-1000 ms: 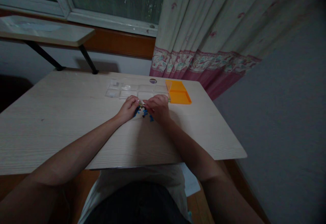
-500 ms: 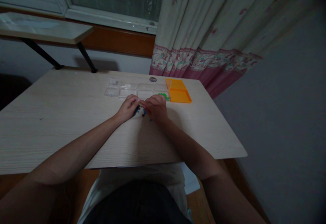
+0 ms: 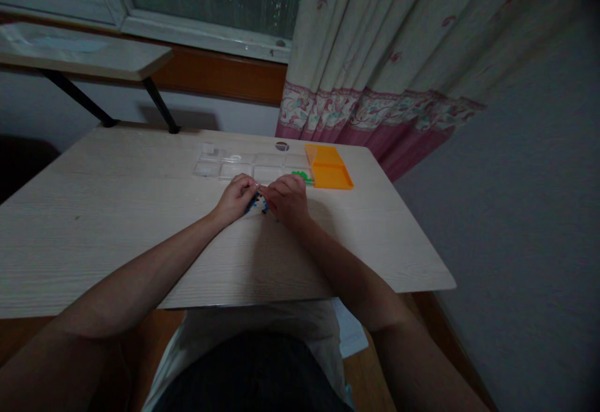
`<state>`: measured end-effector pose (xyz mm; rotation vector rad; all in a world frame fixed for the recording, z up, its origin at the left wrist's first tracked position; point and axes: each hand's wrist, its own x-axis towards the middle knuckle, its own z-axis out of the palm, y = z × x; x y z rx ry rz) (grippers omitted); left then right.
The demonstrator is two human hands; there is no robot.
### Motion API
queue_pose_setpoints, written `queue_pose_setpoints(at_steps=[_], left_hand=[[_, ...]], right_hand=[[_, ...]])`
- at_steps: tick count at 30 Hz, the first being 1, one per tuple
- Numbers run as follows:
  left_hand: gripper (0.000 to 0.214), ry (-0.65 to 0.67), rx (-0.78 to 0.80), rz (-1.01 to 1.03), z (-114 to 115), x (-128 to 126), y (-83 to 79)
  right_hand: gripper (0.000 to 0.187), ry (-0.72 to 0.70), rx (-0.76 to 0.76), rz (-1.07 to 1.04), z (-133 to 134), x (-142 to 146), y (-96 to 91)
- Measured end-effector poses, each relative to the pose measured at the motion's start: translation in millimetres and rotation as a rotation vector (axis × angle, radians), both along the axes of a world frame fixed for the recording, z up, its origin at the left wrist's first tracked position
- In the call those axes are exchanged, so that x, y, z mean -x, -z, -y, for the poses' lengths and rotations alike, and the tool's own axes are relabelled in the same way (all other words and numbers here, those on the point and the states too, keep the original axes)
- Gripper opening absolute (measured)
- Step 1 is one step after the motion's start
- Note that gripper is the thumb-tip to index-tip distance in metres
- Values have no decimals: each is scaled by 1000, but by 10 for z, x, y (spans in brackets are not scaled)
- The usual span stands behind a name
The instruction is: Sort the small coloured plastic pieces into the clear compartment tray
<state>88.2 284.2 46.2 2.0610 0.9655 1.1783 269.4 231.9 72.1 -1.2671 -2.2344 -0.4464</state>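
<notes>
Both hands meet over the middle of the table, fingertips close together. My left hand [image 3: 235, 198] is closed in a pinch, and what it grips is too small to name. Opposite it, my right hand [image 3: 287, 197] also has its fingers pressed together, their tips hidden in part. Beneath and between the hands lie several small blue and black pieces [image 3: 264, 206], partly covered by the fingers. Just beyond is a row of clear plastic boxes [image 3: 235, 170]. Small green pieces [image 3: 302, 176] sit in the rightmost box, behind my right hand.
An open orange case [image 3: 332, 176] stands at the right end of the clear boxes. A round dark spot [image 3: 282, 146] shows near the table's [image 3: 140, 231] back edge. A raised shelf [image 3: 107, 55] on black legs is at back left; a curtain [image 3: 356, 105] hangs behind.
Both hands stay almost in place, with only slight finger movement. The whole view has shifted very slightly.
</notes>
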Motion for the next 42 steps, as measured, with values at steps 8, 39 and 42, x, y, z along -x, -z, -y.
queue_pose_setpoints(at_steps=[8, 39, 42], left_hand=[[35, -23, -24, 5, -3, -6, 12], [44, -19, -30, 19, 82, 21, -96], [38, -35, -28, 11, 82, 38, -107]], right_hand=[[22, -7, -11, -1, 13, 12, -27], [22, 316, -209, -204, -109, -552, -114], [22, 357, -216, -211, -138, -674, -98]])
